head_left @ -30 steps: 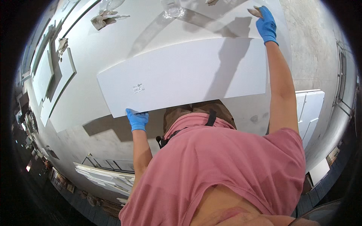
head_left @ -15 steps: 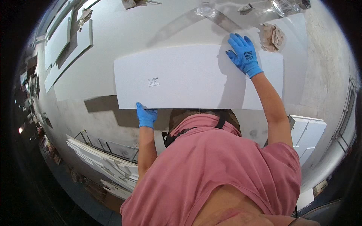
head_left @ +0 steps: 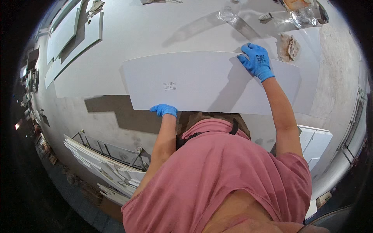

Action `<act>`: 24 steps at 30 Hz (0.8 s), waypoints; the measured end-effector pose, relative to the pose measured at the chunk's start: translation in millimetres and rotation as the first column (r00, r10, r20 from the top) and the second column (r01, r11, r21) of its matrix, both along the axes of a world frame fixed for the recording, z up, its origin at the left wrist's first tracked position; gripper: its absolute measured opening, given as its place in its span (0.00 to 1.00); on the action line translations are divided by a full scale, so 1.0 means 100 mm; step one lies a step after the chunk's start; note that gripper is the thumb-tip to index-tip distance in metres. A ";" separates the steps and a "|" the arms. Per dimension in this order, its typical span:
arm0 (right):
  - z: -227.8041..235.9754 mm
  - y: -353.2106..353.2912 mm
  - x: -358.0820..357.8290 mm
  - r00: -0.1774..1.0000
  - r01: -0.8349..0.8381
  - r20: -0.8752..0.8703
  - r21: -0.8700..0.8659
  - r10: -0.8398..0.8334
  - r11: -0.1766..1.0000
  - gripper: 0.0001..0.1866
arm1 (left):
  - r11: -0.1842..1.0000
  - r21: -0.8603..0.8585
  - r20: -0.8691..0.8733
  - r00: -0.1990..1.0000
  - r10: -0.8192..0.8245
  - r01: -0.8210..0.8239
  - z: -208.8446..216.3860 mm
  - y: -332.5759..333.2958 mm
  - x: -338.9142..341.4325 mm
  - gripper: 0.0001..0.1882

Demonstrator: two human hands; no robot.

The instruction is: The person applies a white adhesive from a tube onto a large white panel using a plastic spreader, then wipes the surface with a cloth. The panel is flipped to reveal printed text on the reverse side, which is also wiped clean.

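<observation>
A long white panel (head_left: 206, 81) with a small printed label (head_left: 169, 86) lies across the worktop in front of my body. My left hand (head_left: 165, 110), in a blue glove, is at the panel's near edge, left of my waist. Its fingers point left along that edge, and part of the hand is hidden below it. My right hand (head_left: 256, 61), gloved the same way, grips the far edge towards the right end. Its fingertips curl over the edge and the thumb rests on the top face.
Beyond the panel are a clear plastic bottle (head_left: 228, 14), another clear bottle lying down (head_left: 303, 18) and a crumpled beige cloth (head_left: 288, 48). White boards (head_left: 87, 42) lie at the far left. More stacked boards stand low on the left (head_left: 101, 165) and right (head_left: 314, 141).
My left hand has shifted right along the near edge, its fingers turning to the left. My right hand has closed over the far edge. In view, the panel sits slightly further right, its angle changed.
</observation>
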State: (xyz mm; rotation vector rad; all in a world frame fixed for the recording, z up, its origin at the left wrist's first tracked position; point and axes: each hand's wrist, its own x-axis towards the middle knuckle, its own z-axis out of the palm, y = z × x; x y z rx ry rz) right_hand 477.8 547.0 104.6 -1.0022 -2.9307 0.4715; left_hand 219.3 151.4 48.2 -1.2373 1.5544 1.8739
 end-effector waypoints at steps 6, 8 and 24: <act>0.44 -0.07 -0.02 0.958 0.160 0.266 -0.187 -0.107 0.969 0.39 | 0.997 0.072 -0.008 1.000 0.013 -0.013 0.06 0.10 -0.02 0.31; 0.64 -0.12 0.01 0.976 0.122 0.189 -0.059 -0.109 0.991 0.41 | 0.991 0.134 -0.005 1.000 -0.003 0.003 0.15 0.16 -0.06 0.31; 1.78 0.24 0.40 0.952 0.063 -0.292 0.484 0.093 0.873 0.37 | 0.250 -0.521 -0.425 0.006 -0.905 0.816 0.31 1.17 -0.87 0.25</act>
